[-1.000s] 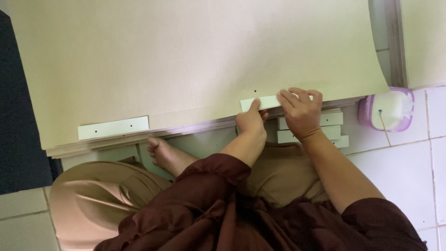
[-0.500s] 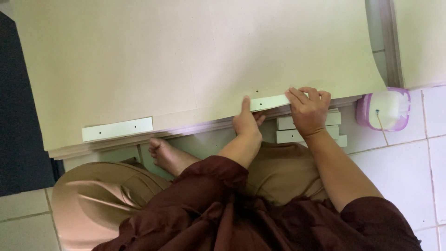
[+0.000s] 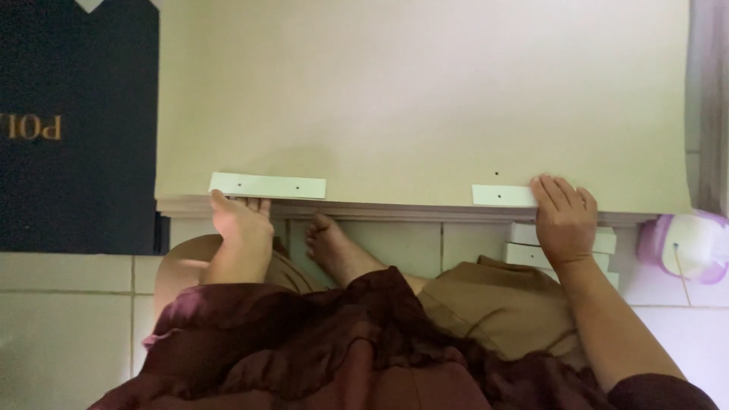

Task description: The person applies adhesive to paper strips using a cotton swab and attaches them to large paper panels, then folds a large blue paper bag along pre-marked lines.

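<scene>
Left hand [image 3: 241, 225] now sits at the near edge of the sheet stack [image 3: 425, 99], at about 8 o'clock in the view, just below the left strip [image 3: 267, 184]. Half a second ago it was beside the right hand, both working on the right strip [image 3: 503, 195]. The two hands are now well apart, one under each strip.

Left hand: fingers curl over the stack's edge, fingertips touching the underside of the lip; whether they pinch the sheets or only rest there, cannot tell. Right hand [image 3: 563, 222]: fingers spread flat, pressing on the right end of the right strip, holding nothing.

Judgement: the right strip appears laid in place along the near edge, matching the left one; with a hand at each end, the work looks to have passed from placing the strip to handling the whole stack.

Both strips are pale, each with small dark dots, lying flat on the cream top sheet. More strips [image 3: 607, 241] lie stacked on the floor just under the right wrist.

Container: lilac tub [image 3: 687, 247] at 3 o'clock, on the tiled floor [image 3: 68, 319], just beside the stack's corner. Contents look white; what they are, cannot tell. A thin stick or thread leans out of it.

Dark board [image 3: 76, 121] at 10 o'clock, touching the stack's left side.
</scene>
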